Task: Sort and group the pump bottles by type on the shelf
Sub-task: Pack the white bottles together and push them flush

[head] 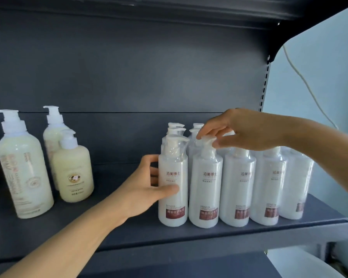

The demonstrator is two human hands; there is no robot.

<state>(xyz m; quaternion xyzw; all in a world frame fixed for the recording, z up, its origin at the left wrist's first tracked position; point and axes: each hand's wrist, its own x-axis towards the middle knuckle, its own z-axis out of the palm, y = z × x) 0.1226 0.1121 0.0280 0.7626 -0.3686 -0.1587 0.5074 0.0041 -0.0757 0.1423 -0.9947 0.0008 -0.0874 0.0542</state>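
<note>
Where the dark shelf (pixel 129 233) runs across the head view, the left hand (pixel 147 189) is wrapped round the side of the leftmost white bottle (pixel 173 189) in the front row, thumb lying across its label and fingers curled behind it, so that bottle stands upright in the grip. The right hand (pixel 243 131) reaches in from the right and pinches the pump head of the second bottle (pixel 206 189), thumb below and fingertips on top; that bottle stands just beside the first one, touching or nearly so, I cannot tell which. Five white bottles with dark red labels stand in the front row, all in clear wrap, running right towards the shelf's end. Behind the first two, more pump heads show, at least four, though the bottles under them are mostly hidden. Well apart on the left stand three cream bottles: a tall one (pixel 22 167) nearest the front, a short one (pixel 72 169) to its right, and another tall one (pixel 52 135) just behind the short one. A white cable (pixel 305 83) hangs on the pale wall at right.
</note>
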